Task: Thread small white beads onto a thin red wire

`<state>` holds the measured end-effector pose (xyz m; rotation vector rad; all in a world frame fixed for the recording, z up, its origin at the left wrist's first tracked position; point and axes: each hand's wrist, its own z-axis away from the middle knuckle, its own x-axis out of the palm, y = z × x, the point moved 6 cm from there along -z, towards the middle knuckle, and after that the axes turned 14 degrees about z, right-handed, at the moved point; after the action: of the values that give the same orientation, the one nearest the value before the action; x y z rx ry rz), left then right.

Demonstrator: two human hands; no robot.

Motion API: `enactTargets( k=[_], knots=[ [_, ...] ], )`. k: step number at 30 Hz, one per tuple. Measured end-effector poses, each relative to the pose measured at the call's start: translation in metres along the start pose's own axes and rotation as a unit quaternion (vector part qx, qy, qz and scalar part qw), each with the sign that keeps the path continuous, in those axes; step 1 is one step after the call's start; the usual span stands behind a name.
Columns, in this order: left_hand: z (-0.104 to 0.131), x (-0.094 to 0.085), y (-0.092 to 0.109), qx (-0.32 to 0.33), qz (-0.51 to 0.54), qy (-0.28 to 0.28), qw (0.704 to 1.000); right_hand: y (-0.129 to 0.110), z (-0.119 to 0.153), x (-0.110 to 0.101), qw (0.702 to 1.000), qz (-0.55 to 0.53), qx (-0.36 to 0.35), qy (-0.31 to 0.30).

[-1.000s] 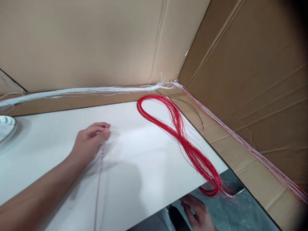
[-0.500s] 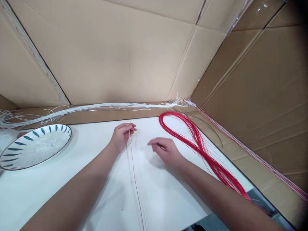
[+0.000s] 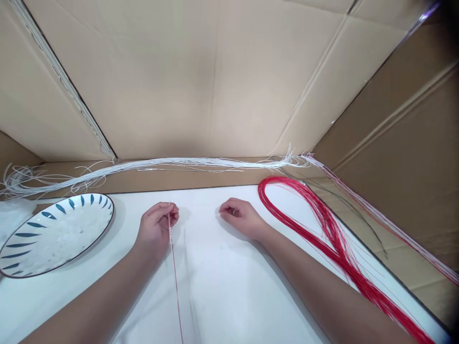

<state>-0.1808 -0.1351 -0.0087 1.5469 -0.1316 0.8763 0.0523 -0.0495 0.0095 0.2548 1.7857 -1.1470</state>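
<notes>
My left hand (image 3: 159,223) is closed, thumb against fingers, on a thin red cord (image 3: 176,277). The cord's upper end looks white, and a short row of small white bumps, beads or knots, sits just below the fingertips. From there the cord runs down past the bottom edge of the view. To the right, apart from the cord, my right hand (image 3: 244,218) is curled with thumb and forefinger pressed together. Whatever it may hold is too small to make out. Both hands are over the white tabletop (image 3: 229,286).
An oval plate (image 3: 27,235) with blue leaf marks holds small clear or white bits on the left. A looped bundle of red cords (image 3: 308,234) lies on the right. White cords (image 3: 172,164) stretch along the cardboard wall (image 3: 172,86); red and white strands (image 3: 387,224) follow the right side.
The view has shifted, so plate and red bundle appear lower. My left hand with the cord has moved left, away from my right hand. The right hand's fingers have curled in more.
</notes>
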Motion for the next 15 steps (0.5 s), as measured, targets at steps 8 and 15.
enactTargets(
  k=[8,15],
  knots=[
    [0.004,0.022,-0.012,0.015,-0.089,-0.031,0.995,-0.043,-0.039,0.031,0.994,0.066,-0.078,-0.028],
    [0.015,0.034,-0.01,0.005,-0.118,-0.068,0.991,-0.044,-0.034,0.031,0.99,0.083,-0.113,-0.016]
  ],
)
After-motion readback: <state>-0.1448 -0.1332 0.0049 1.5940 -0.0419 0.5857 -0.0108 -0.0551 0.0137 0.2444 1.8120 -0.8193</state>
